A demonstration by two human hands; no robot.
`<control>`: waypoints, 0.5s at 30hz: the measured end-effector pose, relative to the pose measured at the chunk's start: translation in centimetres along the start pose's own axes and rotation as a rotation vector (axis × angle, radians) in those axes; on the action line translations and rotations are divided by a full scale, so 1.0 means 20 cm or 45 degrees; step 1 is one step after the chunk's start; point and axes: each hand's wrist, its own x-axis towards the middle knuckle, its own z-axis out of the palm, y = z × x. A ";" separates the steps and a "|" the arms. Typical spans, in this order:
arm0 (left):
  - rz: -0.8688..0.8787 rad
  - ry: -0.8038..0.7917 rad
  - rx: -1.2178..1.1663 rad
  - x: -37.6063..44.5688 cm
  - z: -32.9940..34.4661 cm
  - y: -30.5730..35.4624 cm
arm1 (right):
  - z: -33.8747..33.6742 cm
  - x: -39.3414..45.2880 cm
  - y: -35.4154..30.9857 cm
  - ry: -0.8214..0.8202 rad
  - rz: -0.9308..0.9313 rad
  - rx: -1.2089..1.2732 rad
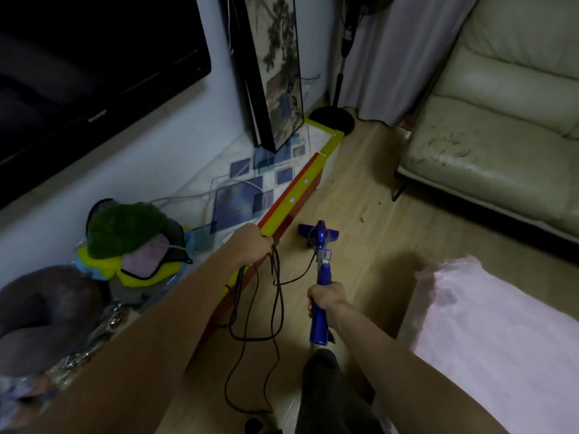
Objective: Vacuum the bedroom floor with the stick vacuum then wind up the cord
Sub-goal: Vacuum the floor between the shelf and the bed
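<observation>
The stick vacuum (pixel 320 277) is a glossy blue wand with a grey clamp partway down its tube, and its blue floor head (pixel 318 230) sits flat on the light wood floor (pixel 360 195), just beside the long front edge of the low table (pixel 293 198) that runs along the wall. No writing can be read on the vacuum itself. The right hand (pixel 327 297) has its grip closed around the blue handle, fingers wrapped over the top of it. The left hand (pixel 252 244) has its grip closed on a bunch of the black cord (pixel 275 296), held above the table's front edge; from that fist several loops hang down to the floor, and one strand runs across to the vacuum's tube. The table's front edge is yellow with a red strip and carries two small white stickers too small to read, and its top has a pattern of blue squares. A tall framed picture (pixel 279 73) leans on the table's far end. A black television (pixel 94 64) hangs over the table, with the word SHARP on its lower bezel. A pale leather sofa (pixel 501 126) stands across the floor, and a pink bed cover (pixel 501 346) lies at the near right
</observation>
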 end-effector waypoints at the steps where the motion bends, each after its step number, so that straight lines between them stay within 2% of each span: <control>1: -0.006 0.002 -0.003 0.04 0.01 0.02 | 0.02 0.05 -0.04 0.000 -0.008 0.033; 8: -0.139 0.058 -0.047 0.43 -0.03 0.24 | 0.03 0.44 -0.36 -0.023 -0.070 -0.007; 15: -0.195 0.036 -0.012 0.77 -0.03 0.42 | -0.31 0.81 -0.77 -0.049 -0.092 -0.205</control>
